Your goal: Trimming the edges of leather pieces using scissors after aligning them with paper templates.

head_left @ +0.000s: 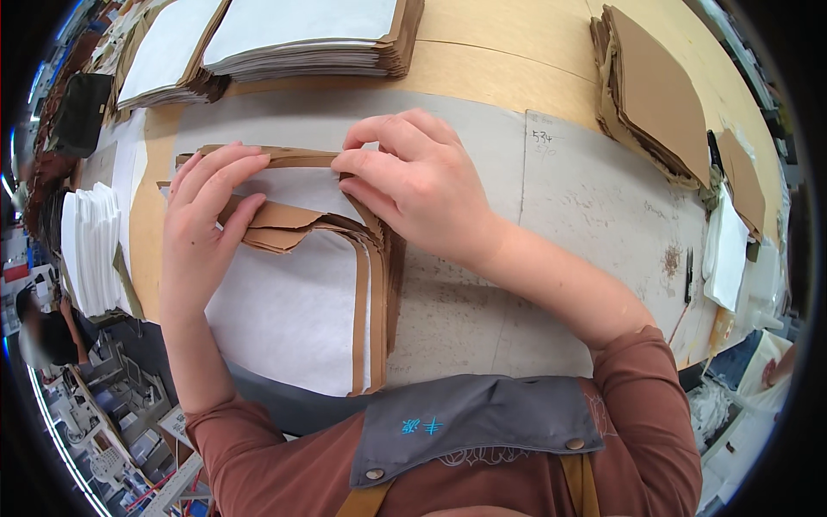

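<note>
Two hands of yours, both bare, meet over one pile in the head view. Your left hand (202, 215) arches over the far left corner of the pile of brown-edged white panels (280, 314), its fingertips at a brown strip (301, 158) along the far edge and its thumb on a curled brown flap (280, 217) nearer you; how firmly it grips, I cannot tell. Your right hand (413, 185) pinches that strip near the far right corner, thumb and forefinger close together on the brown edge. The pile lies beneath and between your hands and runs back toward your body (the layers on its right side sit a little out of line).

A scuffed grey sheet (482, 327) spreads out to the right of your right hand, over a yellowish table (491, 52). Beyond your left hand are a wide stack of panels (301, 21) and a narrower stack (168, 47), both white with brown edges. Left of your left hand stands a white bundle (89, 250). Well right of your right hand rest a brown stack (659, 95) and, closer to you, a thin black tool (688, 276).
</note>
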